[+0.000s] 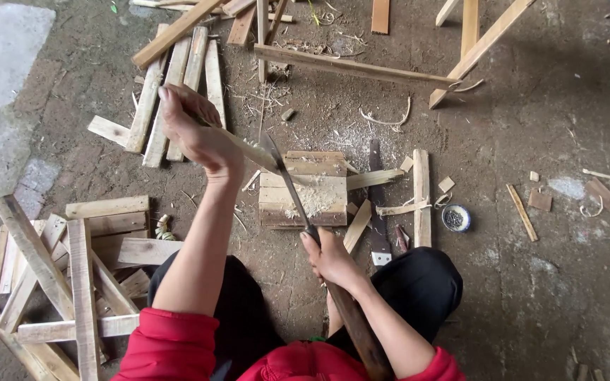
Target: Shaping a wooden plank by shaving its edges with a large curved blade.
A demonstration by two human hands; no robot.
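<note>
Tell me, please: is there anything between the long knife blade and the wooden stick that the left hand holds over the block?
Nothing visible stands between them. The left hand holds the wooden stick slanted over the wooden block, and the knife blade, held by the right hand, appears to lie directly against the stick. Only shavings lie on the block below.

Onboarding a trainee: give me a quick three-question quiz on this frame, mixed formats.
1. True or false: the left hand grips a thin wooden strip laid across the wooden block.
2. What does the right hand hold? A) a hammer B) a long-bladed knife C) a saw
3. Fill in: right of the block, a small round tin sits on the ____.

Key: 1 true; 2 B; 3 ground.
</note>
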